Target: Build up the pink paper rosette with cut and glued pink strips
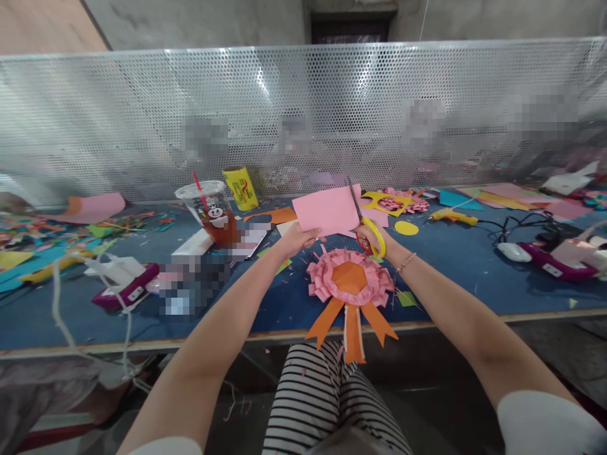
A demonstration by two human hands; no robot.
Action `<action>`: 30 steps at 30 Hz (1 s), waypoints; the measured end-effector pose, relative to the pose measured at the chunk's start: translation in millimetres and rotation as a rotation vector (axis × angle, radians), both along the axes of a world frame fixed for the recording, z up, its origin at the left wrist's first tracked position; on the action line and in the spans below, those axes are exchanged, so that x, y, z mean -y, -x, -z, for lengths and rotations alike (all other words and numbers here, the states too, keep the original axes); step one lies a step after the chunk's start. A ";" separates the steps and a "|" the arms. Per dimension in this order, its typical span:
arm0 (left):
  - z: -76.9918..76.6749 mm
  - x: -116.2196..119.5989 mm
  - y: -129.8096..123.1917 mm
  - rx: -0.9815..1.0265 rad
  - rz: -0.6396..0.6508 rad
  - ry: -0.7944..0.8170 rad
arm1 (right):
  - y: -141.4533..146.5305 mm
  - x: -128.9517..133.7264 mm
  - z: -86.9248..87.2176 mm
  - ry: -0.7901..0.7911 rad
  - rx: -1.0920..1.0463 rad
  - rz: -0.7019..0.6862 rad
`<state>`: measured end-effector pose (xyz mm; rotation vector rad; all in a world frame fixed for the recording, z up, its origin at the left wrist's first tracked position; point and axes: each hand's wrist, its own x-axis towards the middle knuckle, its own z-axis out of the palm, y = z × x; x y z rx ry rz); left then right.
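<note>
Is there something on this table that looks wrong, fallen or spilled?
No spill is visible; the drink cup stands upright. Slightly odd: orange tails of the pink rosette stick out past the front edge of the table, and scraps lie untidily around it.

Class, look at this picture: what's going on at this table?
A person's left hand holds a pink sheet by its lower edge. The right hand holds scissors, their blades at the sheet's right side. Just in front, a pink and orange rosette lies on the blue table, its orange tails reaching past the edge.
</note>
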<state>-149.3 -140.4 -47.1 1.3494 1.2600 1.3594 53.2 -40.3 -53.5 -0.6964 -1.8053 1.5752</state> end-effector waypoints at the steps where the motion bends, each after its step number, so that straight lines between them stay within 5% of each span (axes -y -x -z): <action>1: -0.3 0.3 -0.1 -0.002 -0.002 -0.001 | 0.5 -0.6 1.5 0.002 -0.014 0.016; 22: -3.5 5.2 0.6 0.000 0.036 0.073 | -5.9 5.9 -5.2 0.049 -0.060 -0.061; 30: 1.8 1.2 2.2 0.062 0.033 0.098 | -6.4 12.8 -12.5 0.007 -0.035 0.072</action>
